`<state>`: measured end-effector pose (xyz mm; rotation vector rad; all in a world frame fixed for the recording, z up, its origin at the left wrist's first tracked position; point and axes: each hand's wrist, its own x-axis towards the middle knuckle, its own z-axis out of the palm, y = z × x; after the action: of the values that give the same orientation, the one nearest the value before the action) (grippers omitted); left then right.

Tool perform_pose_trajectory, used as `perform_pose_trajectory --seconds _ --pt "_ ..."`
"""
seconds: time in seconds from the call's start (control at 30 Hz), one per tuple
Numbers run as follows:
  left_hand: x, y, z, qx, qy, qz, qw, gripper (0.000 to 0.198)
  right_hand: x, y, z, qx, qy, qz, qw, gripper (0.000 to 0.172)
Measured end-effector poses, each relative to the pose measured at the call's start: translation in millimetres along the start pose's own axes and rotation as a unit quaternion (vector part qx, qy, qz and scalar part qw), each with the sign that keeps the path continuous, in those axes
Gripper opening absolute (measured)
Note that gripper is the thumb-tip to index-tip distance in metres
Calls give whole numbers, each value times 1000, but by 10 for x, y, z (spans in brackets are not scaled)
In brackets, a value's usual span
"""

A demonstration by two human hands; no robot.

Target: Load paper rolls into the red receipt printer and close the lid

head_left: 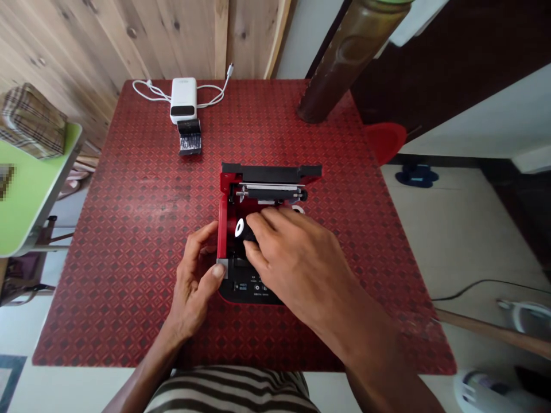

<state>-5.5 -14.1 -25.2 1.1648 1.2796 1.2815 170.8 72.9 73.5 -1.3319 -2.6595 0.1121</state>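
A small red and black printer point(224, 198) stands open in the middle of the red patterned table point(142, 241), its black lid tilted back. My right hand point(293, 258) reaches into the open bay with its fingers closed on a white paper roll point(240, 228). My left hand point(196, 275) steadies the printer's left side, thumb pressed on a grey tab at the front left corner. The printer's black front panel point(252, 289) with small buttons shows below my right hand.
A white power bank point(183, 98) with a white cable point(148, 90) lies at the table's far edge, a small black object point(190, 137) just in front of it. A brown post point(344, 57) rises at the far right. A green table point(30, 195) stands left.
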Motion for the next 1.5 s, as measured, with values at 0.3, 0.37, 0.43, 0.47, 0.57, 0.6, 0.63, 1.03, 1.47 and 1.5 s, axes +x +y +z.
perform_pose_trajectory --seconds 0.3,0.37,0.43,0.47,0.57,0.6,0.63,1.03,1.47,1.5 --pt "9 17 8 -10 8 -13 1000 57 -909 605 59 429 180 94 880 29" --pt "10 9 7 -8 12 -4 1000 56 -1111 721 235 510 225 140 818 28" --pt "12 2 7 -10 15 5 1000 55 -1266 773 421 541 248 193 780 29" --pt "12 -2 7 -12 17 7 1000 54 -1318 779 503 545 244 217 772 30" --pt "13 -19 8 -9 24 6 1000 54 -1352 749 677 532 191 250 786 32" --pt "12 -26 7 -6 26 3 1000 55 -1326 735 709 519 170 246 801 34" --pt "12 -33 5 -1 27 2 1000 56 -1288 723 731 502 150 237 818 35" --pt "-10 -61 -20 28 42 -23 998 65 -1222 751 651 410 23 174 895 50" --pt "-9 -56 -16 26 44 -22 998 61 -481 989 796 365 112 207 901 33" --pt "-9 -59 -16 24 42 -21 999 61 -419 977 838 359 117 201 904 29"
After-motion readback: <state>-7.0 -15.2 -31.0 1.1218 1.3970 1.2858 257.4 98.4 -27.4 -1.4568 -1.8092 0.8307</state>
